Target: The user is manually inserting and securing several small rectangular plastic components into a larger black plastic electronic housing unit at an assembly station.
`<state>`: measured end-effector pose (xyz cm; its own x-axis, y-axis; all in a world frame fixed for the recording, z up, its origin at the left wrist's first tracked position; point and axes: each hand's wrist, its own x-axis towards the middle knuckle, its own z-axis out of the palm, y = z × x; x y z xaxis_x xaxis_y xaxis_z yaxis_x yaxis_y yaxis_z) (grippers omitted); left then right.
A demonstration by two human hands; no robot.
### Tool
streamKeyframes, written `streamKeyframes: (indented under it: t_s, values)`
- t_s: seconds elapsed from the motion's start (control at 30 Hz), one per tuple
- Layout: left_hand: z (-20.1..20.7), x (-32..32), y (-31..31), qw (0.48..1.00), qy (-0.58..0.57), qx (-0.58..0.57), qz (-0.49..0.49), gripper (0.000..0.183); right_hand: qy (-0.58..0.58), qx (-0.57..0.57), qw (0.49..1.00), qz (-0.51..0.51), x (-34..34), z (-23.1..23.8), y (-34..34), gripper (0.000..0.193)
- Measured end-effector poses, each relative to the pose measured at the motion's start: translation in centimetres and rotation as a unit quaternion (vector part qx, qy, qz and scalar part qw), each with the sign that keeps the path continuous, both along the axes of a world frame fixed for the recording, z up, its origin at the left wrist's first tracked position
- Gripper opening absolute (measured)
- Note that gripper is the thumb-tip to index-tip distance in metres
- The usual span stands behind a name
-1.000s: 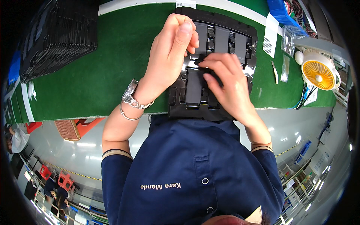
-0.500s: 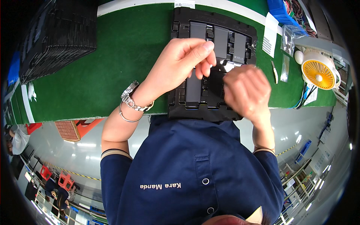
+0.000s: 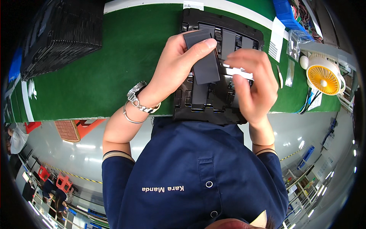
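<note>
In my left hand (image 3: 179, 63) is a dark grey, flat rectangular block (image 3: 206, 66), gripped with the thumb across its face and tilted above the tray. The black moulded tray (image 3: 187, 114) lies on the green table in front of me, with similar grey blocks (image 3: 228, 42) in its slots. My right hand (image 3: 257, 82), partly blurred, hovers over the tray's right side with thumb and fingers apart. A small white strip (image 3: 240, 72) shows between its thumb and fingers; whether it touches the hand I cannot tell.
A tall stack of black trays (image 3: 61, 42) stands at the left. To the right are a printed sheet (image 3: 276, 40), a knife-like white tool (image 3: 280, 76), clear plastic bags (image 3: 293, 45), a small fan (image 3: 322, 78) and a blue bin (image 3: 288, 15) of wires.
The grey block now shows in my left hand, which was pinched with no block visible. My right hand has gone from a closed, blurred shape to spread fingers.
</note>
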<state>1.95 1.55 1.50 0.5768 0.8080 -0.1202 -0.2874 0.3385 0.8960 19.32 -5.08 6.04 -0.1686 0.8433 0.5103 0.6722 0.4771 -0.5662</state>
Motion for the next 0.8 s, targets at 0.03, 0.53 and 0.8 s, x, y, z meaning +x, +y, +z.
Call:
streamKeyframes:
  t_s: [0.03, 0.53, 0.8]
  values:
    - [0.0, 0.0, 0.0, 1.000, 0.016, 0.025, 0.008, 0.024, 0.055, -0.071, 0.996, -0.018, -0.1, 0.0, 0.0, 0.016]
    - [-0.5, 0.5, -0.1, 0.975, 0.115, 0.177, 0.068, 0.026, 0.194, -0.312, 0.930, -0.035, -1.0, -0.5, 0.5, 0.012]
    - [-0.5, 0.5, 0.0, 0.969, 0.142, 0.196, 0.046, 0.027, 0.120, -0.290, 0.949, -0.032, -0.7, -0.4, 0.6, 0.007]
